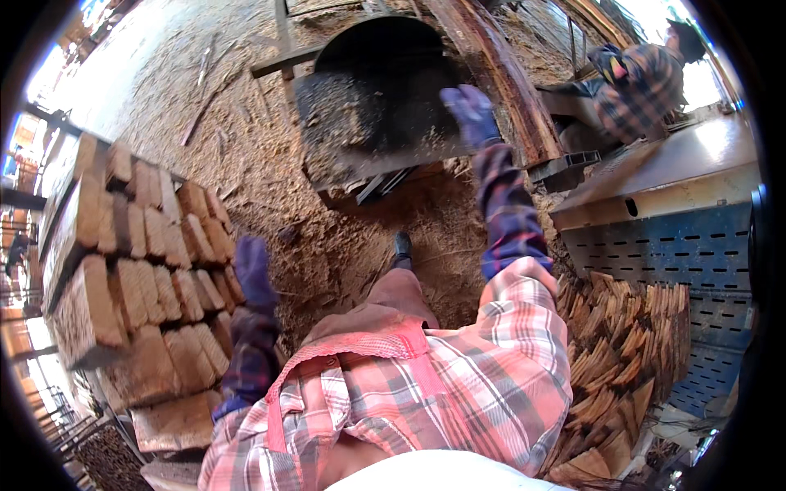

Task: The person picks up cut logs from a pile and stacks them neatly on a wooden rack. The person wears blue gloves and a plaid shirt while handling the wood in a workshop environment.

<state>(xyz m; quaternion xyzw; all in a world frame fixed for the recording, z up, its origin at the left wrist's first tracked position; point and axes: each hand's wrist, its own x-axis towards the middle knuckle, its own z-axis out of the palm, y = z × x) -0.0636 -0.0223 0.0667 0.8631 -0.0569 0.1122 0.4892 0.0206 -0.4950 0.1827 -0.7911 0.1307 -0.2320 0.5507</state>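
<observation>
My right hand [472,114], in a blue-purple work glove, reaches forward over the right edge of a dark metal machine table [336,155]. Its fingers are stretched out and slightly blurred, and nothing shows in them. Just right of it lies a long reddish-brown timber [503,78] with a rough, bark-like face; I cannot tell whether the hand touches it. Low on my left, my left hand [255,270], gloved alike, is held with fingers extended and holds nothing visible. It is beside a stack of sawn wood boards [160,290], with no clear contact.
A large dark round machine part [381,49] rises behind the table. Sawdust [270,164] covers the ground around my foot [402,245]. At right are a slotted blue metal panel [655,254] and piled wood slats [622,344]. Another person [634,90] sits or crouches beyond the timber.
</observation>
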